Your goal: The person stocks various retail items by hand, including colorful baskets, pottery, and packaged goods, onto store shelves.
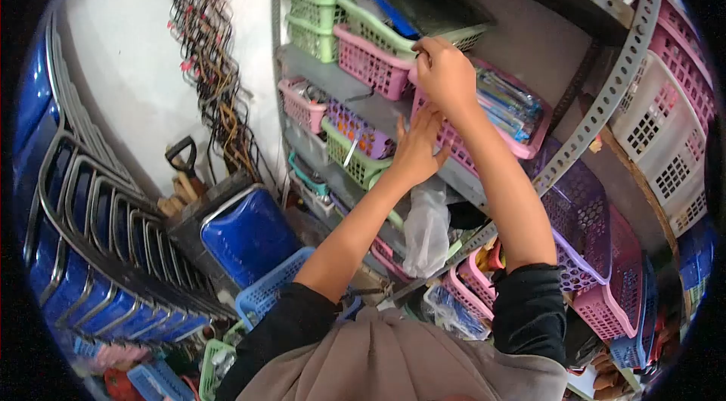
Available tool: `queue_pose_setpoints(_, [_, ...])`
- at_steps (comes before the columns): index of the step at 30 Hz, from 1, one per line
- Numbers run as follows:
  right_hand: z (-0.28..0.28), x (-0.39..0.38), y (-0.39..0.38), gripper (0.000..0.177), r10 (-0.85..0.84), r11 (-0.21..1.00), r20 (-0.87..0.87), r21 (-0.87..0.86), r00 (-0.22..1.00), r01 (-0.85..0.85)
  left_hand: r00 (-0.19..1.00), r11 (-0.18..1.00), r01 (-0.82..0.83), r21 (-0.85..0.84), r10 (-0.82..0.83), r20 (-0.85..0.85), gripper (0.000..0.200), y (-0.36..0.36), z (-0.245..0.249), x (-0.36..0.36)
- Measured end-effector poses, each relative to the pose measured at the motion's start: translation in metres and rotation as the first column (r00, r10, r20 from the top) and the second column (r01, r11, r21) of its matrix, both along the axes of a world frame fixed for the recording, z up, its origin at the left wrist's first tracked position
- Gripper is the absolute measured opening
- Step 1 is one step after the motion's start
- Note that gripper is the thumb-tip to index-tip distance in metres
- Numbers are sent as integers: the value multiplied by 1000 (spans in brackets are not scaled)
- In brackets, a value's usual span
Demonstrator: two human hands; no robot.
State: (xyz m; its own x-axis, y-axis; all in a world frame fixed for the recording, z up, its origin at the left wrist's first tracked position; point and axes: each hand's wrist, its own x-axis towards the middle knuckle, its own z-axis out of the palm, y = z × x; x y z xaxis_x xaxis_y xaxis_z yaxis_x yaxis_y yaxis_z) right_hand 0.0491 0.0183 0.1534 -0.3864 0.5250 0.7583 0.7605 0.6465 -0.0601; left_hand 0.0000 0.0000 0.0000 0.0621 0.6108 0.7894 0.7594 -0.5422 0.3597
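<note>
My right hand (448,77) is raised over the left end of a pink basket (528,150) of packaged pens or similar thin items. Its fingers are curled together near the corner of a light green basket (378,25); what they hold, if anything, is hidden. Lower and to the left, my left hand (418,150) has its fingers apart, lying against the pink basket's front side. A black folder-like item with a blue edge (389,8) lies across the green basket. Another pink basket (372,61) stands just left of my hands.
Metal shelves (321,72) carry stacked green baskets (311,4) and several others below. A perforated upright (605,83) stands at right, beside purple baskets (571,208). A plastic bag (427,231) hangs below my hands. Stacked blue chairs (91,272) line the left.
</note>
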Motion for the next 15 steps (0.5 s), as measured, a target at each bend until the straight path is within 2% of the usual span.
queue_pose_setpoints(2, [-15,-10,-37,21,312,950,-184,36,932,-310,989,999,-14,-30,18,149,69,-21,-15,-17])
queue_pose_setpoints(3, [-44,-13,-58,20,393,918,-140,9,909,-395,979,997,-35,-66,48,198,69,-37,-45,-22])
queue_pose_setpoints(4, [-61,-18,-74,20,472,879,-143,11,870,-476,974,996,38,-74,-21,224,66,-43,-66,-40])
queue_pose_setpoints(5, [-78,-22,-96,20,494,851,-175,-101,851,-515,964,991,110,-81,-86,252,63,-51,-87,-59])
queue_pose_setpoints(6, [-103,-27,-109,18,492,842,-168,-156,854,-516,988,995,-13,-96,28,150,59,-59,-114,-74])
queue_pose_setpoints(7, [-127,-28,-117,17,491,839,-110,-208,864,-503,987,993,-39,-114,56,153,59,-74,-135,-88])
queue_pose_setpoints(8, [-154,-30,-122,15,493,835,-49,-256,869,-488,967,984,-17,-175,61,247,57,-92,-154,-103])
queue_pose_setpoints(9, [-188,-36,-122,14,509,787,-97,-350,855,-508,938,973,12,-231,69,339,56,-112,-171,-116])
queue_pose_setpoints(10, [-221,-40,-123,13,517,731,-145,-439,844,-523,932,966,-17,-257,108,345,53,-133,-187,-126])
queue_pose_setpoints(11, [-245,-40,-129,14,476,693,-71,-583,877,-424,925,959,-44,-279,144,351,51,-153,-202,-133])
queue_pose_setpoints(12, [-279,-42,-130,19,480,662,-28,-644,877,-383,915,938,-58,-341,187,358,49,-172,-226,-138])
queue_pose_setpoints(14, [-360,-47,-133,24,460,541,111,-822,881,-179,895,886,-85,-456,269,356,45,-201,-279,-146])
queue_pose_setpoints(15, [-383,-45,-139,25,475,483,151,-868,867,-113,885,852,-94,-515,309,348,44,-217,-306,-147])
